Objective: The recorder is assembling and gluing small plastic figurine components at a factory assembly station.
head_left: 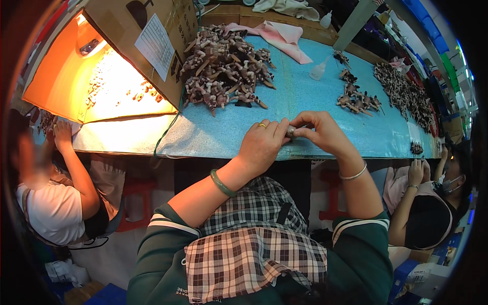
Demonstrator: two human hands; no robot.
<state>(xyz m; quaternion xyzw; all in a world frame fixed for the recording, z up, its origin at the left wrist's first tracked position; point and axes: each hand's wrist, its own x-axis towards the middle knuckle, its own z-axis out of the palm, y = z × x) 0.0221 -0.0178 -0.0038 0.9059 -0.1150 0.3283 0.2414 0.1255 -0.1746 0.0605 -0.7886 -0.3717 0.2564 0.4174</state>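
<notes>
My left hand (260, 144) and my right hand (321, 133) meet over the table's near edge. Between their fingertips is a small greyish-brown rounded piece (291, 131), mostly covered by the fingers. The thumb and forefinger of my right hand pinch it, while my left fingers close around its other side. Beyond my left hand lies a large heap of brown and pinkish figurines (223, 63). A smaller group of similar figurines (360, 101) lies past my right hand.
A cardboard box (147, 30), lit inside by a lamp, stands at left with small parts in it. A green cord (168, 132) hangs beside it. A pink cloth (282, 38), a white squeeze bottle (318, 71) and another figurine heap (406, 96) lie farther back. People sit on both sides.
</notes>
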